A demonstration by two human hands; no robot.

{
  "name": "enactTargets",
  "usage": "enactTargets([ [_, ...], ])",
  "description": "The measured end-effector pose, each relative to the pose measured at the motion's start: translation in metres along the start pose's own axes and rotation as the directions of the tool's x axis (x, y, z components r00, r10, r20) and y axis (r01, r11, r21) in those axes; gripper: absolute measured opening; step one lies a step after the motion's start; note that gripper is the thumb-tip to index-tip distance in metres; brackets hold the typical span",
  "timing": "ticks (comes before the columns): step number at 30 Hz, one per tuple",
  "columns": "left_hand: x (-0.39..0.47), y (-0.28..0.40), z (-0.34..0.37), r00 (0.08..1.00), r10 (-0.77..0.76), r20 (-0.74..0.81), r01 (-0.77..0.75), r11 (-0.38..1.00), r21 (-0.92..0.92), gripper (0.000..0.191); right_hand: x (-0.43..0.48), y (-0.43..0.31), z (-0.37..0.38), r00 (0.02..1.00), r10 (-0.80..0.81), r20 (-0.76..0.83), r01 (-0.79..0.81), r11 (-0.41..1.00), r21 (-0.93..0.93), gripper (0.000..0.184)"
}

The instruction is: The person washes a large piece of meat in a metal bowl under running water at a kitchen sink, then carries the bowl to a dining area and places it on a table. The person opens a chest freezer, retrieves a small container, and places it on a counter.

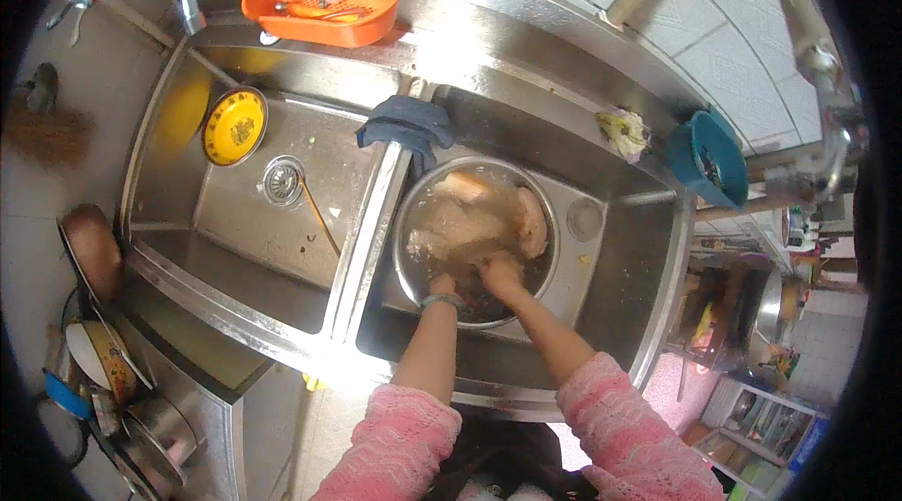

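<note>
A round metal basin [554, 233] of cloudy water stands in the right bowl of a stainless steel double sink. Several pale pieces of what looks like raw meat [458, 222] lie in the water, one thick piece [530, 222] against the basin's right side. My left hand [442, 287] reaches into the water at the near side, with a bracelet at the wrist; its fingers are hidden. Beside it my right hand [502, 272] is partly under water, its fingers bent down near the meat. Whether either hand grips anything is hidden by the murky water.
Over the sink divider hangs a dark blue cloth [405, 122]. The left bowl holds a yellow patterned dish [236, 126] and a thin stick [318, 212] by the drain. An orange basket [324, 29], vegetable scraps [624, 133] and a teal basket [707, 159] sit along the back ledge.
</note>
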State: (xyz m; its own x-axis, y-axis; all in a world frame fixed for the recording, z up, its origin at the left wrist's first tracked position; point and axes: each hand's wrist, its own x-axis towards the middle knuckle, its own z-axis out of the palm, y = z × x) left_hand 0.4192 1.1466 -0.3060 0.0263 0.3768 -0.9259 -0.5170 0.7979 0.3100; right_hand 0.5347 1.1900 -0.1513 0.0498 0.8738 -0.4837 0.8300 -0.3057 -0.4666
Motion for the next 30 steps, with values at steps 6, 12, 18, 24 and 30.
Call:
enactTargets([
  [6, -0.010, 0.006, 0.012, 0.997, -0.051, 0.059, 0.061, 0.980, -0.188, 0.044, -0.001, 0.013, -0.013, 0.969, 0.246, 0.020, -0.246, 0.969, -0.005, 0.039],
  [12, -0.095, 0.058, 0.045, 0.859, -0.345, 0.377, 0.477, 0.808, -0.347, 0.051, 0.012, 0.054, -0.031, 0.980, 0.193, 0.054, -0.198, 0.974, 0.109, 0.046],
  [18, -0.112, 0.077, 0.048, 0.740, -0.490, 0.462, 0.625, 0.754, -0.201, 0.051, 0.014, 0.065, -0.040, 0.904, 0.057, 0.423, -0.184, 0.946, 0.267, 0.037],
  [24, -0.131, 0.062, 0.041, 0.909, -0.217, 0.355, 0.258, 0.964, -0.070, 0.054, 0.002, 0.040, -0.032, 0.956, 0.291, -0.037, -0.292, 0.956, -0.037, 0.040],
  [30, -0.185, 0.111, 0.023, 0.843, -0.117, 0.525, -0.070, 0.944, 0.322, 0.074, -0.003, 0.031, -0.011, 0.970, 0.062, 0.236, -0.231, 0.542, 0.808, 0.031],
])
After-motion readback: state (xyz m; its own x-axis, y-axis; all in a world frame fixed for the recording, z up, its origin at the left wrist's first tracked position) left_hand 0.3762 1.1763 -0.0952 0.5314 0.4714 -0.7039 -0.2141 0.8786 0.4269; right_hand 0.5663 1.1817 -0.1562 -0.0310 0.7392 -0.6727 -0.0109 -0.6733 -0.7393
